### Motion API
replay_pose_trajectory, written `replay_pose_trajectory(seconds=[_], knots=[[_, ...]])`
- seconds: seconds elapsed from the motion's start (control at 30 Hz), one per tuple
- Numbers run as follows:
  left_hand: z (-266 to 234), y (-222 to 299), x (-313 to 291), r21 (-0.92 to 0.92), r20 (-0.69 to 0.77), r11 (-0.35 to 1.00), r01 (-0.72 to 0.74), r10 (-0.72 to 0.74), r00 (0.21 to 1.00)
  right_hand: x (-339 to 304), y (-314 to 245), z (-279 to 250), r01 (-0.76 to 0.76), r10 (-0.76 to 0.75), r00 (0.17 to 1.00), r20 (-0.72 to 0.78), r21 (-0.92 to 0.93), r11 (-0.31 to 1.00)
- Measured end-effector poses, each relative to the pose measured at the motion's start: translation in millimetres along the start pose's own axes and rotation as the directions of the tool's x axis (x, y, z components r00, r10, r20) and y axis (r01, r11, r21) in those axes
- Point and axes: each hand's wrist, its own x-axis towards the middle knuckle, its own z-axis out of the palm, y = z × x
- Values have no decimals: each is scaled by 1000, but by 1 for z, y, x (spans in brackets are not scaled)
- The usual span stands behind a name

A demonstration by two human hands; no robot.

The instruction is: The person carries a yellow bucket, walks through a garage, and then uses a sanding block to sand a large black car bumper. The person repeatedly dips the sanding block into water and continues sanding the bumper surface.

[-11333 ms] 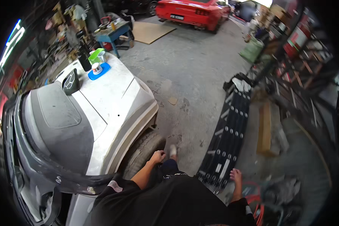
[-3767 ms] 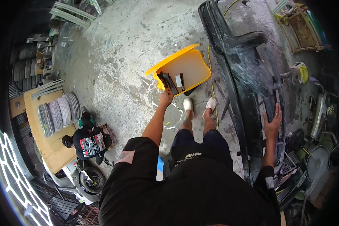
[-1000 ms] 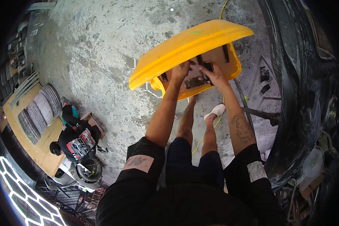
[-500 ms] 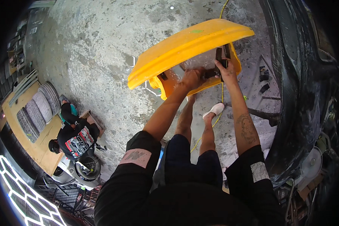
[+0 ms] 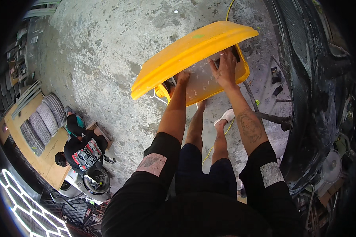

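A yellow hollow shell (image 5: 199,49) stands in front of me, its long curved upper part overhanging a pale inner face (image 5: 201,85) rimmed in yellow. My left hand (image 5: 183,77) reaches under the overhang at its left end, beside a dark part (image 5: 170,83). Its fingers look curled, with their tips hidden, and what they hold cannot be made out. Toward the right end, my right hand (image 5: 225,71) has its fingers stretched up and its thumb apart. It touches or lies over a dark piece (image 5: 217,62), with its fingertips partly in shadow.
A black car body panel (image 5: 304,79) curves along the right. Dark scraps (image 5: 276,81) and a thin metal bar (image 5: 271,117) lie near it. A yellow cord (image 5: 229,10) crosses the concrete floor. At left, another person (image 5: 85,150) sits by tyres (image 5: 43,122) and a wheel (image 5: 95,182).
Both hands have moved apart: the left toward the shell's left end, the right up under the overhang. The dark pieces they gripped near the middle no longer show there.
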Motion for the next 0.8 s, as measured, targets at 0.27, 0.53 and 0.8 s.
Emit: replay_pose_trajectory(seconds=[0.27, 0.53, 0.8], knots=[[42, 122, -66, -900, 259, 409, 151, 223, 940, -74, 66, 20, -683, 478, 596, 645, 94, 724], [24, 18, 29, -285, -108, 954, -94, 66, 992, -68, 59, 84, -660, 499, 471, 727, -85, 746], [129, 26, 70, 227, -15, 946, -229, 239, 971, -58, 41, 37, -571, 541, 696, 471, -92, 815]])
